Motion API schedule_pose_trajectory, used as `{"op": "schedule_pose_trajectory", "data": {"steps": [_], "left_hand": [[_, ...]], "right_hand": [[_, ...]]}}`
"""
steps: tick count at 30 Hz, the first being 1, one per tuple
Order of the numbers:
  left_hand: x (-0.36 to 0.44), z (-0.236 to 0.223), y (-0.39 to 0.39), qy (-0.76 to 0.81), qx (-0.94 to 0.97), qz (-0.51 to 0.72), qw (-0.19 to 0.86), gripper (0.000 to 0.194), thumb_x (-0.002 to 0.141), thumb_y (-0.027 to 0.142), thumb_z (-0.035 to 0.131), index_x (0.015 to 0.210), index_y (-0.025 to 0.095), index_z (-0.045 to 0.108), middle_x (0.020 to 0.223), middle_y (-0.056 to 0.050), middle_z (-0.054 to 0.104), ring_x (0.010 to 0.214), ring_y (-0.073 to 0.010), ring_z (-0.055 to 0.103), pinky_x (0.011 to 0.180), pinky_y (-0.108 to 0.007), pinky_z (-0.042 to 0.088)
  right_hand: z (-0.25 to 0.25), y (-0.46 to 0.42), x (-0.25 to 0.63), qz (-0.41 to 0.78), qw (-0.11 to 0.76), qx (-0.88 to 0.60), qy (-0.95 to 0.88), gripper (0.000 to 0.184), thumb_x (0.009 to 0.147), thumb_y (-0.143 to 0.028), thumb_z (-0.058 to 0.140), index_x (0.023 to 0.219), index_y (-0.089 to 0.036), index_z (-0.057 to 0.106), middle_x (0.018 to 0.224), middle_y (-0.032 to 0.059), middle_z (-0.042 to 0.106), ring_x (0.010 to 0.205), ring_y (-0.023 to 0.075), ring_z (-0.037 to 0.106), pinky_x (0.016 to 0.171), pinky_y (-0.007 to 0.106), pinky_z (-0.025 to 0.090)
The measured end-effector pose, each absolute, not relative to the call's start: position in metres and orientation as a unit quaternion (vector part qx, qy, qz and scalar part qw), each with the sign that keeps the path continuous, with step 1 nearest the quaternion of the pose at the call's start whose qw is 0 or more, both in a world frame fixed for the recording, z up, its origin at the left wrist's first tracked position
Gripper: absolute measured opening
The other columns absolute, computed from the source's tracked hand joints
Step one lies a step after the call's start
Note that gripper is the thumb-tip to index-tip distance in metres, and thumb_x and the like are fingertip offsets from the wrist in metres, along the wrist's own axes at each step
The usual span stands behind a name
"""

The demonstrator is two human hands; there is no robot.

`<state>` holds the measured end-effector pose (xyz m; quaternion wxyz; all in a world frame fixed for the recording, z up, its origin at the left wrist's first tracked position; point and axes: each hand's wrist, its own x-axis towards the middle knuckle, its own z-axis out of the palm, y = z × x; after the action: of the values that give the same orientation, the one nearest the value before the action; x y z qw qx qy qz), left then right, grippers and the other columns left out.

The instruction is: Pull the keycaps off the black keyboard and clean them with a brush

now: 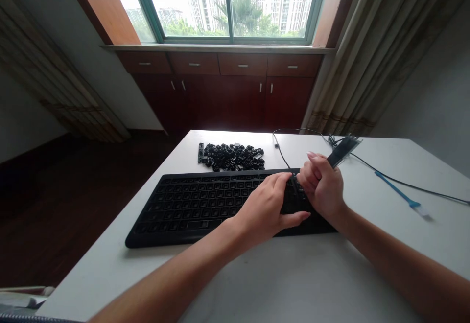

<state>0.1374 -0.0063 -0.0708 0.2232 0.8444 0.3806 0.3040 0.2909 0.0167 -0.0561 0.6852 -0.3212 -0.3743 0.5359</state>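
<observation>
A black computer keyboard (183,205) lies across the white table (293,279), its long side toward me. My left hand (266,210) rests on the keyboard's right half with its fingers spread, holding nothing. My right hand (321,186) grips a flat black strip (343,150), possibly a plastic tool, with its fingertips curled close to the keys. Its far end sticks out past my knuckles, above the keyboard's back right corner. Behind the keyboard lies a heap of loose black keycaps (232,157), with a long black bar (200,152) at its left side.
A thin black cable (281,150) curves over the table's far side, and another runs right (404,182). A blue tool with a white tip (400,196) lies at right. The table's left edge drops to a wooden floor; dark cabinets (220,93) stand beyond.
</observation>
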Motion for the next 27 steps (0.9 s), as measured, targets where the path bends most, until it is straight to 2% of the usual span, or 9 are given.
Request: {"op": "schedule_pose_trajectory", "data": {"steps": [4,8,12,15,19,22,27], "left_hand": [[0.136,-0.074,-0.005,0.388,0.854,0.299,0.173,0.028,0.091,0.039,0.070,0.109,0.018,0.072,0.129,-0.011,0.066,0.123,-0.0280,0.060,0.108,-0.044,0.050],[0.139,-0.071,-0.008,0.373,0.858,0.315,0.159,0.016,0.091,0.035,0.070,0.101,0.023,0.075,0.118,-0.005,0.070,0.108,-0.0246,0.064,0.099,-0.043,0.054],[0.134,-0.064,-0.004,0.371,0.854,0.326,0.163,0.014,0.093,0.031,0.068,0.103,0.023,0.074,0.105,-0.003,0.073,0.095,-0.0209,0.066,0.088,-0.037,0.056],[0.118,-0.057,0.010,0.396,0.838,0.351,0.135,0.016,0.097,0.028,0.062,0.109,0.023,0.072,0.107,-0.003,0.073,0.095,-0.0194,0.068,0.086,-0.035,0.056],[0.085,-0.052,0.036,0.480,0.816,0.320,0.034,0.020,0.097,0.023,0.060,0.113,0.022,0.072,0.110,-0.005,0.074,0.101,-0.0241,0.068,0.091,-0.043,0.056],[0.068,-0.054,0.048,0.535,0.797,0.279,-0.016,0.023,0.095,0.024,0.061,0.116,0.022,0.071,0.113,-0.006,0.074,0.105,-0.0288,0.068,0.091,-0.048,0.055],[0.073,-0.056,0.044,0.505,0.814,0.285,-0.013,0.028,0.098,0.030,0.058,0.122,0.019,0.067,0.121,-0.008,0.070,0.111,-0.0283,0.064,0.098,-0.048,0.053]], "right_hand": [[-0.054,0.019,0.297,0.530,0.692,-0.342,-0.351,0.046,0.087,-0.022,0.065,0.052,-0.022,0.035,0.040,-0.0083,0.030,0.033,0.0074,0.022,0.037,0.029,0.014],[-0.056,0.017,0.296,0.520,0.683,-0.355,-0.371,0.046,0.088,-0.023,0.066,0.052,-0.022,0.037,0.040,-0.0079,0.031,0.033,0.0077,0.025,0.037,0.029,0.016],[-0.057,0.016,0.297,0.525,0.673,-0.348,-0.388,0.046,0.089,-0.026,0.065,0.053,-0.022,0.036,0.040,-0.0075,0.031,0.034,0.0081,0.027,0.039,0.029,0.019],[-0.058,0.016,0.299,0.546,0.654,-0.332,-0.404,0.043,0.092,-0.031,0.060,0.054,-0.022,0.041,0.044,-0.0053,0.037,0.039,0.0097,0.035,0.043,0.027,0.028],[-0.057,0.014,0.301,0.577,0.627,-0.336,-0.403,0.039,0.091,-0.034,0.060,0.057,-0.021,0.048,0.049,-0.0029,0.043,0.045,0.0116,0.041,0.046,0.027,0.034],[-0.056,0.012,0.300,0.589,0.615,-0.334,-0.403,0.031,0.090,-0.030,0.062,0.061,-0.020,0.053,0.054,-0.0020,0.048,0.049,0.0124,0.046,0.049,0.027,0.037],[-0.057,0.008,0.298,0.593,0.598,-0.328,-0.427,0.012,0.090,-0.028,0.064,0.081,-0.020,0.066,0.059,-0.0019,0.053,0.054,0.0130,0.051,0.053,0.026,0.040]]}}
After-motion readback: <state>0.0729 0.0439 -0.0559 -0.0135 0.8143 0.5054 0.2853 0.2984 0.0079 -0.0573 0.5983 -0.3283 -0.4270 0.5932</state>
